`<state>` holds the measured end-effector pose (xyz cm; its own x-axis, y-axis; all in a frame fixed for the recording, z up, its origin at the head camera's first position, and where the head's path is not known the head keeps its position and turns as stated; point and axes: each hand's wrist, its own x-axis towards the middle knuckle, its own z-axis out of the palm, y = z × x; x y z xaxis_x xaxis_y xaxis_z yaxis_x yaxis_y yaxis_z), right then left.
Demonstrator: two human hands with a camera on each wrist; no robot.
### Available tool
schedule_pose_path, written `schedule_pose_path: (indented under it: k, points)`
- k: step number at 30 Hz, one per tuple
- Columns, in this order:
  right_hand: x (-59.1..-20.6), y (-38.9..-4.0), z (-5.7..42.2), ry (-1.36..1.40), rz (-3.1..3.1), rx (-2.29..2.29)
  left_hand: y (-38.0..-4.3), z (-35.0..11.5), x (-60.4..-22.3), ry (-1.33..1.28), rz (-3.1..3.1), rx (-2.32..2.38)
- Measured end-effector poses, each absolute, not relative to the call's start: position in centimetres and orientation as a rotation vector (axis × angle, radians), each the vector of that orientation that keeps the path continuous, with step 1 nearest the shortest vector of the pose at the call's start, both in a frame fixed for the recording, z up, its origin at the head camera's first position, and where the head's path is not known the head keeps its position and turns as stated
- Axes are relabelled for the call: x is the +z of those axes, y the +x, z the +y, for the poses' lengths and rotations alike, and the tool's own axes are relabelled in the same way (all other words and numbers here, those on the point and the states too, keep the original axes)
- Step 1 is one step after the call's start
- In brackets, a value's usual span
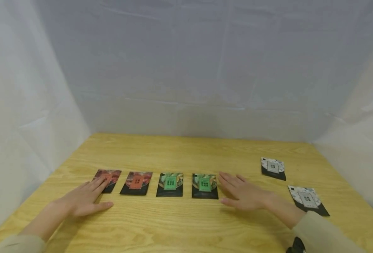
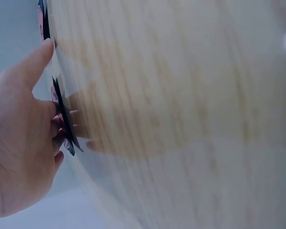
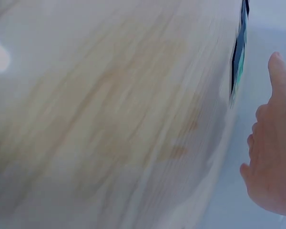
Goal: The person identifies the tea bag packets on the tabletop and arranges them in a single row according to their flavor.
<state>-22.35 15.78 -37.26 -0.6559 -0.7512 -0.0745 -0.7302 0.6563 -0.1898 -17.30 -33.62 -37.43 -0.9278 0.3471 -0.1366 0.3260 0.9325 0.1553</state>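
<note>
My left hand lies with straight fingers over the leftmost red-labelled packet, its thumb spread out to the side. The left wrist view shows the fingertips at that packet's face, with the dark packet edge just beyond them. A second red-labelled packet lies flat to its right, followed by a green-labelled packet and another green-labelled packet. Right beside this last one is my right hand, fingers extended and holding nothing. In the right wrist view its fingers point past the green packet's edge.
Two white-labelled packets lie on the right of the wooden table, one farther back and one nearer, close to the right forearm. Pale cloth hangs behind the table and along both sides.
</note>
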Motion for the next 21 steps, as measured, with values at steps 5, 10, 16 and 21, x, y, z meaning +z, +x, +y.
schedule_pose_path:
  k: [5, 10, 16, 21]
  points:
    - [-37.4, -22.6, 18.8, -1.124, 2.782, -0.307, -17.4, -33.7, -37.5, 0.517, 2.928, 0.184]
    - [-37.5, -23.0, 22.0, -0.996, 2.815, -0.385, -17.4, -33.6, -37.5, 0.517, 2.925, 0.191]
    - [-37.2, -23.6, 25.3, -0.852, 2.855, -0.425, -17.4, -33.6, -37.5, 0.509, 2.919, 0.2]
    - [-37.4, -24.5, 27.4, -0.76, 2.88, -0.486, -17.4, -33.6, -37.6, 0.513, 2.929, 0.197]
